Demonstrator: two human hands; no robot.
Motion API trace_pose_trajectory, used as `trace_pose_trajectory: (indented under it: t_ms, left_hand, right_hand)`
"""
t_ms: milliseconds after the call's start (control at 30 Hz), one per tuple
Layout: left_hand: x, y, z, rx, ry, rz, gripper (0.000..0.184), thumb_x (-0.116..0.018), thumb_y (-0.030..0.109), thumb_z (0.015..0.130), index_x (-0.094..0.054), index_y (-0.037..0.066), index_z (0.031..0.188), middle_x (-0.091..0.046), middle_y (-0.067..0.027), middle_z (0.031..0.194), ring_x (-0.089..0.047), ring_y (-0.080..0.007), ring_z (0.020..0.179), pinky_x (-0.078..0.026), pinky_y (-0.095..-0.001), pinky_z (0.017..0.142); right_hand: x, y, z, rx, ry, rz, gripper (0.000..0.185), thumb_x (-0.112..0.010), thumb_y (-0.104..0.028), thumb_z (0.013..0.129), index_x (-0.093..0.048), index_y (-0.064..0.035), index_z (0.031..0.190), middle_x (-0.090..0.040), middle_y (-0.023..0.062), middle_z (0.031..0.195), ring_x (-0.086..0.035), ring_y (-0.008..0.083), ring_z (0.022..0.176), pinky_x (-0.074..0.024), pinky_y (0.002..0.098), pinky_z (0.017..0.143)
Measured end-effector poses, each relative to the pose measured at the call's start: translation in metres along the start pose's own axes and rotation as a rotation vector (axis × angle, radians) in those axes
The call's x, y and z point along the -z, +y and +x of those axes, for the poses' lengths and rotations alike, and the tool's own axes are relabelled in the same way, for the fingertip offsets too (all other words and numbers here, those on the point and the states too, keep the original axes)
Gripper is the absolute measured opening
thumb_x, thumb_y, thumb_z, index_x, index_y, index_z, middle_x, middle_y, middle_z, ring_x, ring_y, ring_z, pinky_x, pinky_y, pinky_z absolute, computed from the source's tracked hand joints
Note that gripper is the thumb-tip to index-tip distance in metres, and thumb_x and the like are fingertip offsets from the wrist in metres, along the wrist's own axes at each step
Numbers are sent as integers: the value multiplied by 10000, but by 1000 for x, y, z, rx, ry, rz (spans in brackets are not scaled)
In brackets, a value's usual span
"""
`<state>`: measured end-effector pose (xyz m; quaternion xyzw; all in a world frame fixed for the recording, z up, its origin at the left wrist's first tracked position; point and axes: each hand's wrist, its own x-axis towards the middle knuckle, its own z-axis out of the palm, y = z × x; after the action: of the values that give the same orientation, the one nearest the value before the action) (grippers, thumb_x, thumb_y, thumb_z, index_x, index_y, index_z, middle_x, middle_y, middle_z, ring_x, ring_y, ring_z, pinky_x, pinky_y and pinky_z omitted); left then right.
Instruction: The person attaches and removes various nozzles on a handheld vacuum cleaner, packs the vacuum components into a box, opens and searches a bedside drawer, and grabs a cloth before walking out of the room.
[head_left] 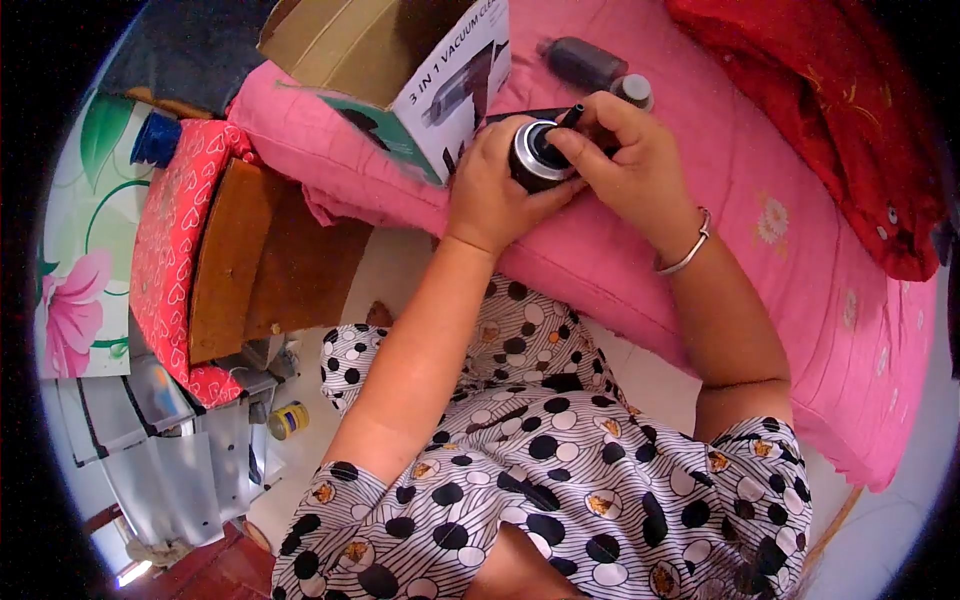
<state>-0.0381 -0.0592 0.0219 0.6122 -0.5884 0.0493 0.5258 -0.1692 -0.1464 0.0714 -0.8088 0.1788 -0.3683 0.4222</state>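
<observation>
My left hand (pixel 490 195) is wrapped round a black cylindrical device (pixel 531 180) with a silver ring at its top. My right hand (pixel 630 160) pinches at the device's open end, thumb at the dark centre, beside a small black tube (pixel 573 115). Just left of the hands stands an open cardboard box (pixel 440 90) printed "3 IN 1 VACUUM CLE…". Behind the hands, a dark translucent cylinder (pixel 583 63) and a grey-white round part (pixel 634 91) lie on the pink bedspread (pixel 700 130).
A red cloth (pixel 820 110) lies at the right of the bedspread. On the left are a wooden piece of furniture (pixel 235 265) with a red heart-pattern cover (pixel 165 260), a blue object (pixel 156 139), and a yellow-labelled jar (pixel 288 420) on the floor.
</observation>
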Motion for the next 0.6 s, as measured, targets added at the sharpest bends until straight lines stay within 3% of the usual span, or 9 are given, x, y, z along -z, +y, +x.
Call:
trace_pose_trajectory:
  t_ms: [300, 367, 600]
  left_hand:
    - [-2, -9, 0, 22, -51, -60, 622, -870, 294, 567, -564, 72, 1061, -640, -113, 960, -614, -324, 891, -502, -403, 783]
    - [1, -8, 0, 19, -76, -33, 614, -876, 277, 592, -578, 67, 1086, -641, -116, 1020, -646, -279, 914, -521, -364, 801]
    - [1, -11, 0, 38, -83, -42, 636, -879, 281, 586, -579, 54, 1099, -644, -112, 1017, -648, -271, 913, -523, -353, 811]
  right_hand:
    - [10, 14, 15, 249, -135, -39, 151, -672, -108, 803, -573, -7, 855, -532, 115, 722, -512, 228, 658, -426, 324, 596]
    - [16, 12, 20, 265, -198, -33, 143, -665, -104, 810, -574, -7, 863, -543, 113, 728, -524, 230, 670, -434, 324, 612]
    - [19, 6, 20, 246, -290, -6, 123, -647, -96, 830, -581, -6, 882, -593, 114, 779, -586, 231, 745, -474, 322, 684]
